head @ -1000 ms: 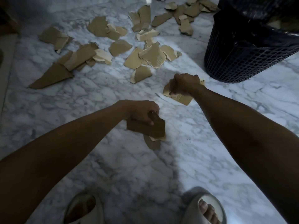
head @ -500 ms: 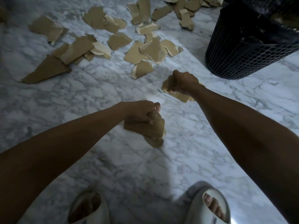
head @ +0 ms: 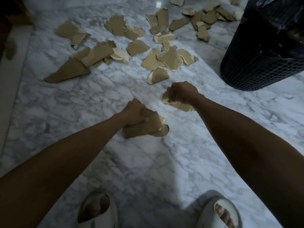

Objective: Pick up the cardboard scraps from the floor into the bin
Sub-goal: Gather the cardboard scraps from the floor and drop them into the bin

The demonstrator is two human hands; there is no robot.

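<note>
At the bottom of the frame two feet are standing in pale slides, the left slide (head: 97, 209) and the right slide (head: 218, 211), on a white marble floor (head: 148, 162) veined in grey, part of it lying in shadow. Both bare forearms are reaching up from the lower corners toward the middle of the frame. The left hand (head: 134, 113) is curling its fingers and thumb round a bundle of brown scraps (head: 144, 126), which is hanging below and to the right of the fist. Just above and to the right, the right hand (head: 182, 92) is clenching a second bundle (head: 178, 104), whose torn pale edges are showing to the left of and under the knuckles. The two fists are sitting near each other but apart. Beyond them, loose scraps (head: 162, 58) are lying scattered flat on the floor across the upper middle, many overlapping; a long triangular piece (head: 69, 71) is pointing toward the left edge, and a further cluster (head: 204, 18) is lying at the top, close to the bin. The bin (head: 263, 63), a dark mesh basket lined with a black bag (head: 276, 18), is standing at the upper right, well clear of both hands, with bare floor between it and the right fist. Along the left edge a paler strip (head: 9, 96) is running beside the marble, and the upper left corner is too dark to make out.
</note>
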